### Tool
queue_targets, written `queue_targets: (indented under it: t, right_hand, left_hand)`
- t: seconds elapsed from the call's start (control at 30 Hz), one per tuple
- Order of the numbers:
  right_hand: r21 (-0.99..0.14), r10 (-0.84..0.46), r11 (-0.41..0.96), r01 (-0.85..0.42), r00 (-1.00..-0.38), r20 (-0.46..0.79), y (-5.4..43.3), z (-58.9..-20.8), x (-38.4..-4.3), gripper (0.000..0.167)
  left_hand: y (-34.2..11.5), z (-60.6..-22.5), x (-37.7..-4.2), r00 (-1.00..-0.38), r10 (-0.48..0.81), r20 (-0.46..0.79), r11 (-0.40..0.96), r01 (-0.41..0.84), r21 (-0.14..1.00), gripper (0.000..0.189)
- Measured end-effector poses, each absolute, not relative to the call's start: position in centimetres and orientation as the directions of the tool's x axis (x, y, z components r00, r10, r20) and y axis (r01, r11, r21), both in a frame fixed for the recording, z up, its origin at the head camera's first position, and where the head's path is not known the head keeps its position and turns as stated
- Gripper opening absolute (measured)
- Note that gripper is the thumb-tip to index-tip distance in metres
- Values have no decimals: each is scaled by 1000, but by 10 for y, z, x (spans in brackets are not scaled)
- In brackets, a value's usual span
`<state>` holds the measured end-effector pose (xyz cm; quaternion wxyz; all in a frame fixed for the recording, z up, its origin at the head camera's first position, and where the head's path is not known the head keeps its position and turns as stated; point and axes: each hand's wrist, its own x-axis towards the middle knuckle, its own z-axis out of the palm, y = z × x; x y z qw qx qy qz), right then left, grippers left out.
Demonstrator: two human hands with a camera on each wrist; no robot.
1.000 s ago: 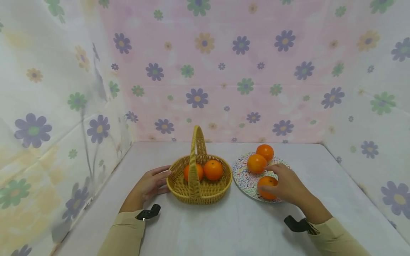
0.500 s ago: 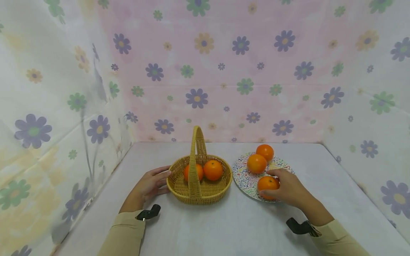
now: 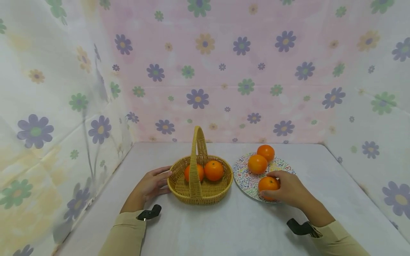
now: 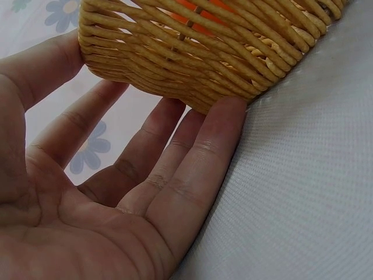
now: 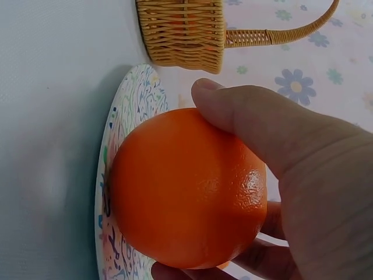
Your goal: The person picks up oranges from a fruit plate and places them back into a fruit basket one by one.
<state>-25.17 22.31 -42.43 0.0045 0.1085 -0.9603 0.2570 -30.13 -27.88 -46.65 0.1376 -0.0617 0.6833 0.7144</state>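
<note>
My right hand (image 3: 290,189) grips the front orange (image 3: 268,185), thumb on the near side and fingers round the far side. In the right wrist view that orange (image 5: 183,189) fills the middle, still at the patterned plate (image 5: 119,125). Two more oranges lie farther back on the plate (image 3: 244,179), one at its middle (image 3: 257,164) and one behind (image 3: 266,152). My left hand (image 3: 153,185) touches the left side of the yellow wicker basket (image 3: 200,199) with extended fingertips; the left wrist view shows them against the weave (image 4: 192,64). Two oranges (image 3: 213,170) sit inside the basket.
A tall arched handle (image 3: 194,160) rises over the basket's middle. Basket and plate stand nearly touching on a white-covered table (image 3: 221,231). Flower-printed cloth (image 3: 224,81) encloses the table at the back and both sides.
The fingers and thumb of my right hand have come in around the front orange, which has stayed in place on the plate. My left hand and the basket have kept still.
</note>
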Motion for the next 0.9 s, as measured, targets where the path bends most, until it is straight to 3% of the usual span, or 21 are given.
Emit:
queue_targets:
  t: [0.47,0.9]
  right_hand:
    - [-545,-212,795,-265,-964,159,211,-406,-256,72]
    - [-588,-218,757,-285,-959,182,194,-398,-260,77]
  left_hand:
    - [-278,-465,-300,-955,106,-275,-30,-280,960,60]
    - [-279,-465,-299,-958,114,-262,-19,-266,964,63]
